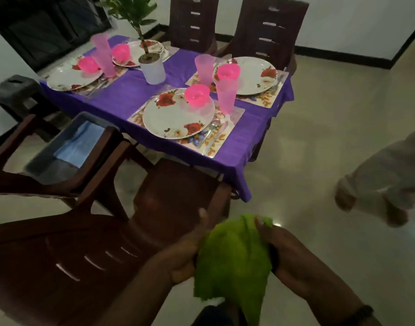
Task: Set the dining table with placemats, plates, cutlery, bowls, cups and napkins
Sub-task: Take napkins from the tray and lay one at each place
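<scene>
I hold a green napkin (232,260) low in front of me, between both hands. My left hand (185,252) grips its left side and my right hand (279,245) grips its right side. Beyond the chairs stands the table with a purple cloth (121,95). Four places are laid on floral placemats (227,130), each with a floral plate (176,114), a pink bowl (197,95) and a pink cup (226,95). Cutlery (213,135) lies right of the near plate.
A white pot with a plant (152,69) stands mid-table. Dark wooden chairs (173,189) stand between me and the table, two more (267,27) behind it. A grey bin with blue cloth (70,147) sits on the left chair. Another person's feet (371,201) are at the right.
</scene>
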